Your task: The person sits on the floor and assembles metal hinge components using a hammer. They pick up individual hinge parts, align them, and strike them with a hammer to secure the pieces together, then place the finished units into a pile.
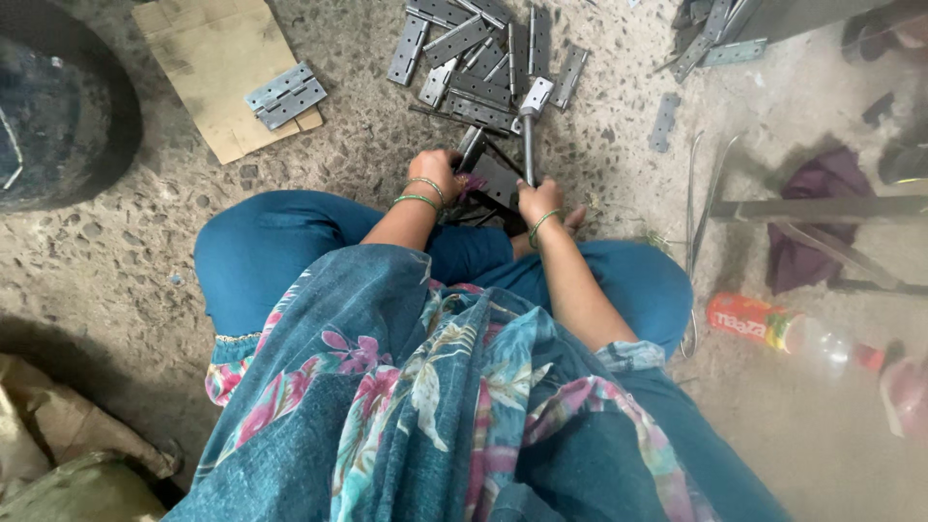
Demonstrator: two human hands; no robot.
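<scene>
Metal hinge (493, 179) steadied by left hand (435, 172); right hand (539, 201) fisted round hammer (530, 126).

A speckled concrete floor (116, 261) lies in dim light, with a flat cardboard sheet (208, 58) on it.

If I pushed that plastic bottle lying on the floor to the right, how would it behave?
The plastic bottle lies on its side on the speckled floor, so it would probably roll rather than slide. It looks mostly empty, so likely light and easily knocked away. Its thin clear wall may dent under a firm grip.
</scene>
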